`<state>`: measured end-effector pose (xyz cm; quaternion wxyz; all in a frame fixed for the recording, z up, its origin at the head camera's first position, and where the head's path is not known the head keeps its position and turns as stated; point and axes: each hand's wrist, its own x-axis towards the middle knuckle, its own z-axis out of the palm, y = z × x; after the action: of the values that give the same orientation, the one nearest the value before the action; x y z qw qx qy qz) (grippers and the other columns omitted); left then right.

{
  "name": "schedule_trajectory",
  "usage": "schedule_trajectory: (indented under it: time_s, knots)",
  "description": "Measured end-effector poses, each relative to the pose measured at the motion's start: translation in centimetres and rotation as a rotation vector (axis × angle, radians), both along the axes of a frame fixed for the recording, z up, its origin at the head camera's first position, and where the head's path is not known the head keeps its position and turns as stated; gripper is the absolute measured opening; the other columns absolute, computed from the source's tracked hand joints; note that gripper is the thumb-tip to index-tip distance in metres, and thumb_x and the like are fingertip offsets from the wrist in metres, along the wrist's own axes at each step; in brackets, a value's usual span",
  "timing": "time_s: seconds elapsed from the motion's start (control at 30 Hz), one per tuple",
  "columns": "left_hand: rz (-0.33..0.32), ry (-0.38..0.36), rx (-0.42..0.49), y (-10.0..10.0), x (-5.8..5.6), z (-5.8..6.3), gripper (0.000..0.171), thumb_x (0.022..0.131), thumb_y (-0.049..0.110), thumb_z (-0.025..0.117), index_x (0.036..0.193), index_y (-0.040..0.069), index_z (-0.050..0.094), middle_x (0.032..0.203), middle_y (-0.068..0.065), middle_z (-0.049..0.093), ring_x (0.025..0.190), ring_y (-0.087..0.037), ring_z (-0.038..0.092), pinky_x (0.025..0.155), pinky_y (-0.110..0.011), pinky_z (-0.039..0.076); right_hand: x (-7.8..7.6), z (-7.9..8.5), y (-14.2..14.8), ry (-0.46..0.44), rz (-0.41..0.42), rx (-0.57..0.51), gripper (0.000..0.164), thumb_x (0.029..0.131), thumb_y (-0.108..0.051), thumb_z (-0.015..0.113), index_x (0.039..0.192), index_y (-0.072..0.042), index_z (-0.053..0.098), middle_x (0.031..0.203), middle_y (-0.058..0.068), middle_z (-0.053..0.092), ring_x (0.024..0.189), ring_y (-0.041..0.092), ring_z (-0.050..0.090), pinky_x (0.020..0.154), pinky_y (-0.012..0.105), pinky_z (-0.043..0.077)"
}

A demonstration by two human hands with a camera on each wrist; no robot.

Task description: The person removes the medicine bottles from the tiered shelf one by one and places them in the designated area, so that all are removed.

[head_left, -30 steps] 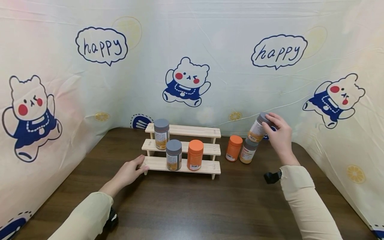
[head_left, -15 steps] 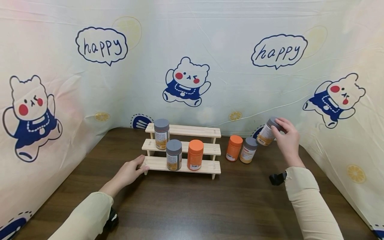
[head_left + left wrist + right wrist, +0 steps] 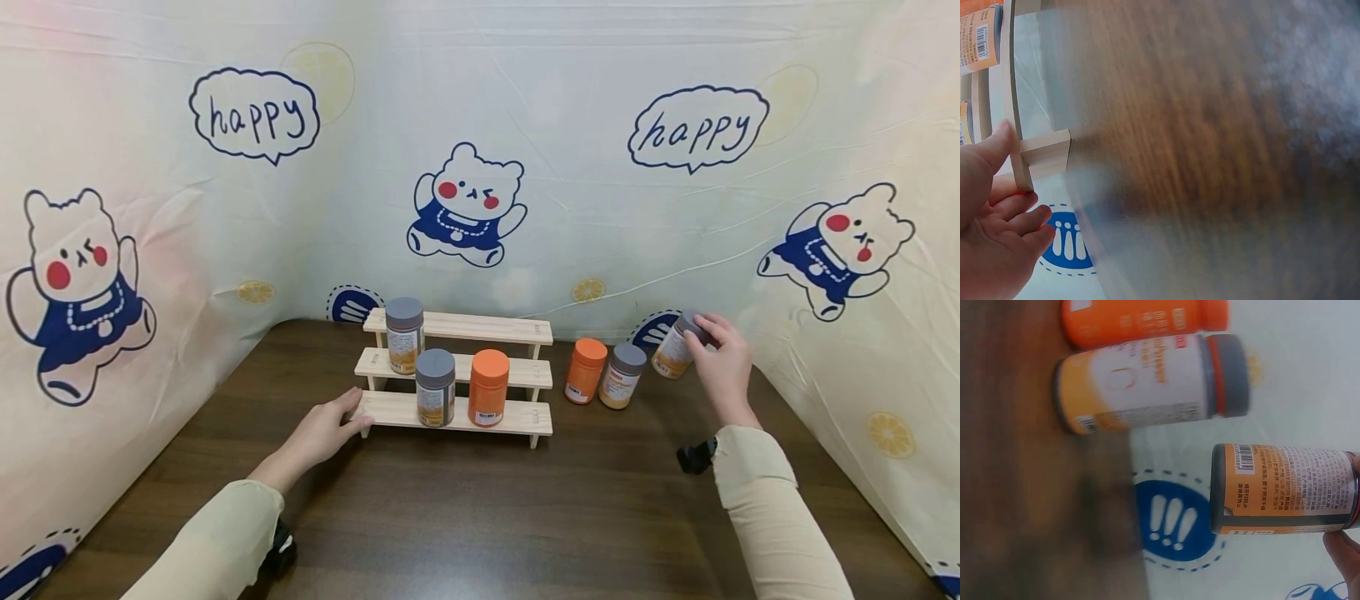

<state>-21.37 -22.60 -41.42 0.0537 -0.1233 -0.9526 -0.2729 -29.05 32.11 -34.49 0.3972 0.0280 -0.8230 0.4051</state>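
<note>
My left hand (image 3: 324, 427) pinches the left end of the lowest board of a three-tier wooden display rack (image 3: 392, 408); in the left wrist view the thumb lies on the board, fingers under it. My right hand (image 3: 723, 362) grips a grey-lidded supplement bottle (image 3: 671, 354) around its lid. That bottle tilts above the table, its orange-and-white label (image 3: 1291, 487) showing in the right wrist view. Just left of it stand another grey-lidded bottle (image 3: 622, 377) and an orange bottle (image 3: 585, 371), side by side.
On the rack's middle board stands one grey-lidded bottle (image 3: 405, 337). The lowest board carries a grey-lidded bottle (image 3: 435, 390) and an orange bottle (image 3: 489, 390). Printed cloth (image 3: 570, 183) walls in the back and sides of the brown wooden table (image 3: 480, 517).
My right hand has carried its bottle rightward and down, from over the standing grey-lidded bottle to a spot beside it. The left hand has stayed on the rack.
</note>
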Motion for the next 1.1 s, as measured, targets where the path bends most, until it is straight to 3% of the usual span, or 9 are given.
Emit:
schedule_trajectory:
  time_s: [0.1,0.17,0.37,0.43,0.77,1.1]
  knots:
    - [0.001,-0.004,0.000,0.0,0.0,0.0,0.061,0.092,0.028,0.057,0.134,-0.012,0.036,0.136,-0.030,0.035,0.122,-0.044,0.036,0.097,-0.054,0.032,-0.1,-1.1,0.0,0.003,-0.022,0.045,0.028,0.082,-0.003,0.068,0.108,0.007,0.066,0.117,0.017,0.059,0.103,0.030,0.056,0.079,0.007,0.039]
    - [0.003,-0.010,0.002,0.0,0.0,0.0,0.061,0.093,0.028,0.057,0.135,-0.012,0.036,0.137,-0.029,0.035,0.123,-0.044,0.036,0.097,-0.054,0.032,-0.3,-1.8,0.0,0.006,-0.038,0.075,0.027,0.080,-0.002,0.069,0.106,0.007,0.066,0.116,0.018,0.059,0.106,0.032,0.055,0.081,0.009,0.039]
    - [0.006,-0.014,0.004,-0.1,-0.1,-0.1,0.061,0.093,0.028,0.057,0.135,-0.011,0.036,0.137,-0.029,0.035,0.123,-0.043,0.036,0.098,-0.053,0.031,-0.6,-3.5,-0.3,-0.025,-0.052,0.115,0.027,0.079,-0.002,0.070,0.104,0.008,0.067,0.116,0.020,0.059,0.110,0.037,0.052,0.089,0.046,0.043]
    - [0.007,-0.011,0.002,-0.1,-0.1,-0.1,0.061,0.093,0.028,0.057,0.135,-0.011,0.036,0.137,-0.029,0.035,0.123,-0.043,0.036,0.098,-0.053,0.032,-0.7,-3.9,-0.4,-0.037,-0.048,0.124,0.027,0.079,-0.003,0.070,0.104,0.008,0.067,0.116,0.021,0.059,0.110,0.038,0.052,0.088,0.050,0.042]
    - [0.009,-0.006,0.003,-0.1,0.0,-0.1,0.063,0.092,0.029,0.057,0.135,-0.011,0.035,0.137,-0.029,0.034,0.123,-0.043,0.036,0.098,-0.053,0.032,-0.6,-5.8,-0.8,-0.063,-0.025,0.164,0.027,0.079,-0.001,0.070,0.103,0.009,0.066,0.115,0.022,0.058,0.109,0.039,0.052,0.088,0.051,0.042]
    - [0.009,-0.003,0.002,-0.1,0.0,0.0,0.062,0.092,0.029,0.057,0.135,-0.011,0.036,0.137,-0.029,0.035,0.123,-0.043,0.037,0.097,-0.053,0.032,-0.5,-6.5,-0.9,-0.071,-0.001,0.167,0.027,0.078,0.001,0.070,0.103,0.008,0.066,0.117,0.021,0.057,0.108,0.037,0.053,0.085,0.049,0.044]
